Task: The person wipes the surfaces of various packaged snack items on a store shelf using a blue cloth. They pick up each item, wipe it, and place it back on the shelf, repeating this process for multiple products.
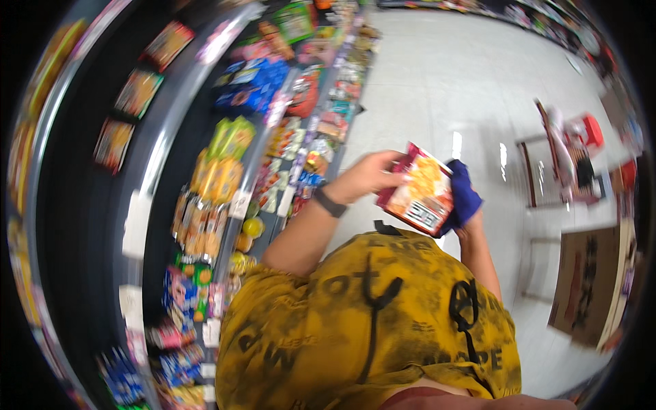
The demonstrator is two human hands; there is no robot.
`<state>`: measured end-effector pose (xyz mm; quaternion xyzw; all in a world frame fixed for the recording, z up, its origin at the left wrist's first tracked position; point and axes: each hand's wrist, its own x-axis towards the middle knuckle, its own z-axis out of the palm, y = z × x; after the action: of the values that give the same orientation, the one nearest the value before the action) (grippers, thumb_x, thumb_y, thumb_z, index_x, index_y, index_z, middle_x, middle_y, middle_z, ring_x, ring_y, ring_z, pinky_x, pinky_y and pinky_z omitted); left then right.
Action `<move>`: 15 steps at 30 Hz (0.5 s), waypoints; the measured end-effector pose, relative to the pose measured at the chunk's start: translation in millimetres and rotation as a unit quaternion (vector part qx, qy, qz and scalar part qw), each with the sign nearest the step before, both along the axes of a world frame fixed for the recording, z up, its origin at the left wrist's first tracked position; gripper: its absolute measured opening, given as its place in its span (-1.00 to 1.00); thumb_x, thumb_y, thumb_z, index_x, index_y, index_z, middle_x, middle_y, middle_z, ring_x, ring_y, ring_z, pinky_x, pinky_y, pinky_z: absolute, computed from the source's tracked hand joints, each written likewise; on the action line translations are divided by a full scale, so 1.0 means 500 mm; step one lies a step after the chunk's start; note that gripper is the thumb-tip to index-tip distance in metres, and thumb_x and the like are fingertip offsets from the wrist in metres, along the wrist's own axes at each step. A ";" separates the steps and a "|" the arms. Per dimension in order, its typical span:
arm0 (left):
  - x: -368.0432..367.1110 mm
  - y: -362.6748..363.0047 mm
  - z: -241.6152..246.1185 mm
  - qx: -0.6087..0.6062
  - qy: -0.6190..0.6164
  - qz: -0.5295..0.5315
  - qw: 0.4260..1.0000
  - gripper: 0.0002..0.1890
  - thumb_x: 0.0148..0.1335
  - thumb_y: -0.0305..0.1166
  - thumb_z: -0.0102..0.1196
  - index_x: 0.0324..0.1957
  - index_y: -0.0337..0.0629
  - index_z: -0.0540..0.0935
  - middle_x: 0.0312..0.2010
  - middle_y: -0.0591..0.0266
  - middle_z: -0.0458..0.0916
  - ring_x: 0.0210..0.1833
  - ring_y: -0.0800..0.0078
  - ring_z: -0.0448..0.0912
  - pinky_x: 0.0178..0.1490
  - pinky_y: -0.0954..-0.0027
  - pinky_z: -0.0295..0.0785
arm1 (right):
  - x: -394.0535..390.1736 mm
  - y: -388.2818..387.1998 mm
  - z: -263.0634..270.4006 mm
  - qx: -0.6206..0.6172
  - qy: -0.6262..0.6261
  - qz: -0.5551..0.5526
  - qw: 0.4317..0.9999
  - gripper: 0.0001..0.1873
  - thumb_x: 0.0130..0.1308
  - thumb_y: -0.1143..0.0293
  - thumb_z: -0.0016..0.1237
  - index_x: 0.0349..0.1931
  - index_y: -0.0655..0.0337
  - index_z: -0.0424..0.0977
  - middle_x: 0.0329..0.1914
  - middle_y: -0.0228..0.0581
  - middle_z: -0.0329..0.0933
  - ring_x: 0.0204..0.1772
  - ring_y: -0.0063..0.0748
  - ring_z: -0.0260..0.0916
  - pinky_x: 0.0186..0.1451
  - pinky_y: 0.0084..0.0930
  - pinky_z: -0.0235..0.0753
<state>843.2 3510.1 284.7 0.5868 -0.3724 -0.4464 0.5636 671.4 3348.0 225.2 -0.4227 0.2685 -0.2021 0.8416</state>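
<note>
My left hand grips the left edge of a red-and-white snack package, its thumb on the front. The package is tilted in front of my chest, with a picture of yellow food and dark writing on it. On its right side my right hand holds a purple cloth against the package. The cloth hides most of the fingers. A dark band circles my left wrist.
Store shelves run along the left, with yellow packs, blue bags and boxed packages on them. To the right stand a wire cart and a cardboard box on the pale floor.
</note>
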 end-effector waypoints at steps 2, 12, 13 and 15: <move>-0.017 -0.002 -0.020 -0.016 0.010 0.003 1.000 -0.60 0.21 -0.38 0.22 0.02 -0.40 0.47 -0.14 0.15 0.62 -0.10 0.53 0.57 -0.04 0.44 0.50 | 0.023 0.013 0.004 0.078 0.043 0.011 0.996 -0.58 0.40 0.03 -0.11 0.03 0.19 0.41 -0.14 -0.29 0.53 -0.12 -0.47 0.53 -0.07 -0.47 0.54; -0.003 0.119 -0.089 -0.044 0.105 0.169 0.979 -0.66 0.27 -0.46 0.14 0.05 -0.34 0.42 -0.09 0.17 0.59 -0.07 0.53 0.57 0.01 0.44 0.50 | 0.154 0.080 -0.059 0.110 0.089 0.215 0.966 -0.48 0.48 -0.02 -0.37 0.12 0.25 0.36 0.01 -0.12 0.55 -0.05 -0.23 0.58 0.01 -0.30 0.59; 0.000 0.141 -0.095 -0.046 0.136 0.204 0.968 -0.65 0.28 -0.46 0.13 0.07 -0.34 0.42 -0.08 0.17 0.59 -0.09 0.53 0.58 0.00 0.46 0.51 | 0.161 0.084 -0.066 0.138 0.046 0.242 0.959 -0.49 0.48 -0.01 -0.36 0.12 0.25 0.36 0.01 -0.12 0.55 -0.05 -0.23 0.58 0.01 -0.30 0.59; 0.019 0.201 -0.107 -0.097 0.145 0.254 0.951 -0.61 0.28 -0.43 0.13 0.11 -0.36 0.41 -0.06 0.14 0.59 -0.07 0.49 0.60 -0.02 0.46 0.54 | 0.151 0.091 -0.074 0.156 0.048 0.225 0.961 -0.50 0.48 0.01 -0.34 0.11 0.25 0.36 0.00 -0.13 0.55 -0.05 -0.23 0.57 0.00 -0.31 0.59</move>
<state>852.8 3610.4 231.2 0.5340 -0.1666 -0.3303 0.7603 746.9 3393.3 188.4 -0.3449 0.2349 0.0572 0.9070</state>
